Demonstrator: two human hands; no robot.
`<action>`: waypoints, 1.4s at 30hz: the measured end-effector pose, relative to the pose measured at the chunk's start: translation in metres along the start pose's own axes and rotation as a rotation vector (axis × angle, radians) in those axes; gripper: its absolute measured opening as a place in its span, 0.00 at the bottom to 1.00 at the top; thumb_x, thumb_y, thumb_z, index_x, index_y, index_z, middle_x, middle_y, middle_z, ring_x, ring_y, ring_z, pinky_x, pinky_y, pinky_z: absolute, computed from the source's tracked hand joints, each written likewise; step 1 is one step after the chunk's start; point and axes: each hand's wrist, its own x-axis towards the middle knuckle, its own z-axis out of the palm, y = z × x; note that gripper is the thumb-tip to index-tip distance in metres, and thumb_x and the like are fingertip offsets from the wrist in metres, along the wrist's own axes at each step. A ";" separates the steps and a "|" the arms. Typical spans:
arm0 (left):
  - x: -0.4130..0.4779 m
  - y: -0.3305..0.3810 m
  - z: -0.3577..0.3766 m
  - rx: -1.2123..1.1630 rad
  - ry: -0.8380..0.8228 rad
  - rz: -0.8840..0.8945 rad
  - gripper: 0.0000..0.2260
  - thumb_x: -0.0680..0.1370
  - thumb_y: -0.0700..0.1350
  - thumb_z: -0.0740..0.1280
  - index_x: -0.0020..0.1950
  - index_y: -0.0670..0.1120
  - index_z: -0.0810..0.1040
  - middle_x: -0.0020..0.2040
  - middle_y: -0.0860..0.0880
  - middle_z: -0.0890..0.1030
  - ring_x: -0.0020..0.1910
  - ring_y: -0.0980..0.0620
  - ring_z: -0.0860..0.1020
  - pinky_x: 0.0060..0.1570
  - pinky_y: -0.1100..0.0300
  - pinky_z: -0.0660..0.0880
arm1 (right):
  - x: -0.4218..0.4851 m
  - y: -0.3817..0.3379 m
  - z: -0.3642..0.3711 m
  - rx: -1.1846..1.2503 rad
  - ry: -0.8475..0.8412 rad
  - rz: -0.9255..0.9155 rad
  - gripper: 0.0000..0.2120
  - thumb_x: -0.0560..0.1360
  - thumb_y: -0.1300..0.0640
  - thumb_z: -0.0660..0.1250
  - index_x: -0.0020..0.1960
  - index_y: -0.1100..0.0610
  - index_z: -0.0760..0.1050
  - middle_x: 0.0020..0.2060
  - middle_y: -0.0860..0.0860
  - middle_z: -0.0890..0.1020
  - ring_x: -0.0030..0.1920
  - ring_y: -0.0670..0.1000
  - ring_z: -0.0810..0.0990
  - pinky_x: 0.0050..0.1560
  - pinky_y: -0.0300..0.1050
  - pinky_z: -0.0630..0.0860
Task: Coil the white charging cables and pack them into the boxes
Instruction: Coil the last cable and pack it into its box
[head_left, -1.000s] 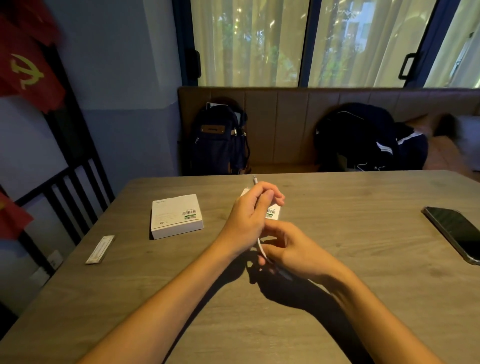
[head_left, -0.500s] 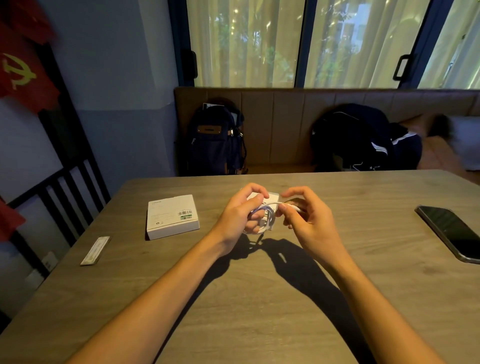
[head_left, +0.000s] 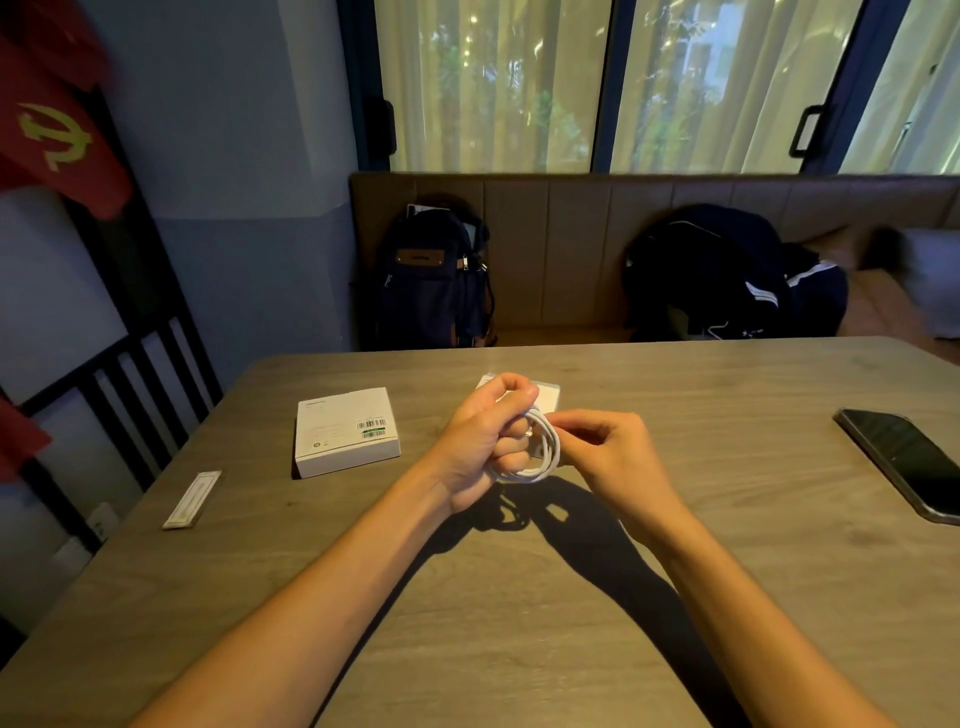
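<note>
A white charging cable (head_left: 546, 448) is wound into a small coil above the middle of the wooden table (head_left: 519, 623). My left hand (head_left: 485, 441) grips the coil with the fingers curled through it. My right hand (head_left: 608, 452) pinches the coil's right side between thumb and fingertips. A closed white box (head_left: 345, 431) with a barcode label lies to the left of my hands. A second white box (head_left: 548, 392) lies behind my hands, mostly hidden by them.
A dark phone (head_left: 904, 460) lies near the table's right edge. A thin white strip (head_left: 192, 500) sits near the left edge. Beyond the table, a bench holds a dark backpack (head_left: 434, 280) and a dark bag (head_left: 727, 275).
The cable went from a loose strand held upright to a coil in my left hand. My right hand rose from below the left hand to the coil's right side.
</note>
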 end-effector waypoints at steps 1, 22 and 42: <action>0.000 0.000 0.000 0.020 0.018 0.008 0.04 0.84 0.44 0.64 0.55 0.45 0.71 0.30 0.49 0.69 0.24 0.56 0.64 0.23 0.65 0.61 | -0.001 -0.002 0.002 0.049 -0.020 0.027 0.08 0.76 0.59 0.71 0.54 0.57 0.85 0.44 0.50 0.88 0.47 0.49 0.87 0.45 0.38 0.81; 0.004 -0.014 0.012 0.675 0.268 0.427 0.09 0.86 0.51 0.59 0.52 0.47 0.74 0.37 0.50 0.78 0.35 0.56 0.79 0.34 0.62 0.76 | 0.000 -0.015 0.002 0.495 -0.107 0.297 0.14 0.78 0.58 0.66 0.58 0.66 0.78 0.47 0.63 0.83 0.47 0.59 0.82 0.54 0.55 0.79; 0.005 -0.010 0.005 0.712 0.169 0.323 0.09 0.85 0.44 0.61 0.57 0.58 0.78 0.56 0.52 0.80 0.46 0.55 0.78 0.41 0.63 0.78 | 0.002 0.010 -0.003 -0.461 0.275 -0.468 0.08 0.77 0.62 0.71 0.55 0.55 0.82 0.48 0.45 0.83 0.49 0.42 0.82 0.49 0.39 0.81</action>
